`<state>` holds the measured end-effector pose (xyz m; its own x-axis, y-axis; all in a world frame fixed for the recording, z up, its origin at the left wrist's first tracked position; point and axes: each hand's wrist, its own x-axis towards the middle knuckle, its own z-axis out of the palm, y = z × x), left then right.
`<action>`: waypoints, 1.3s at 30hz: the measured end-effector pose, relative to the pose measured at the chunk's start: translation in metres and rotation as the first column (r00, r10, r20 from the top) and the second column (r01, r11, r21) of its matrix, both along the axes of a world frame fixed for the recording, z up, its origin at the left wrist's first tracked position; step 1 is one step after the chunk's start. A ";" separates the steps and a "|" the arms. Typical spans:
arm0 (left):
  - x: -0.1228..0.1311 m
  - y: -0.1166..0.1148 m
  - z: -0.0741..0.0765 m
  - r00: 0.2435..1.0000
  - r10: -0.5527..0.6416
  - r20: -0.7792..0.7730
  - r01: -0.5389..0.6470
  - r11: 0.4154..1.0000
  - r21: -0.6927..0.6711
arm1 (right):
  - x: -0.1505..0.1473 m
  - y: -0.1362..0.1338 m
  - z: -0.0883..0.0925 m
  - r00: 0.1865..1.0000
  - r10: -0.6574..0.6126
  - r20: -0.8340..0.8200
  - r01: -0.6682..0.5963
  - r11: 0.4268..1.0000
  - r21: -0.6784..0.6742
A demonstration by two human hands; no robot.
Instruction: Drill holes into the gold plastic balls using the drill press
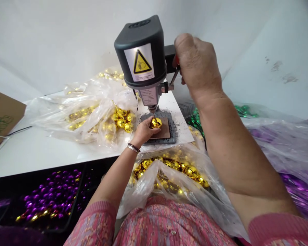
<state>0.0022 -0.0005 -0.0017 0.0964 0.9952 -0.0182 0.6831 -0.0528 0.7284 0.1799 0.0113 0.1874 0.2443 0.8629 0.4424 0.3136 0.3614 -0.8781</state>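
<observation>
Cardboard box (5, 118), left: cut off by the edge. Lever (175, 76): grip mostly hidden from us under the right hand (197, 63). Gold ball (157, 123): partly covered by the left hand (144, 130). Drill label (149, 96): print too small for us to read. Purple beads (301, 194), near right: cut off.

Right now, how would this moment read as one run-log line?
left hand: holding gold ball over brown board | right hand: gripping drill press lever | drill bit: at ball's top

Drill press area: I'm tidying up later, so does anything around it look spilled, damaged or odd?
Yes: dark crumbs lie scattered on the white surface around the grey base, like spilled waste. Dark smudges also mar the pale wall.
</observation>
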 end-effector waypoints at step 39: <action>-0.002 -0.008 -0.003 0.975 0.009 0.222 0.001 0.999 -0.045 | 0.004 -0.045 -0.124 0.977 -0.083 0.198 0.008 0.936 0.353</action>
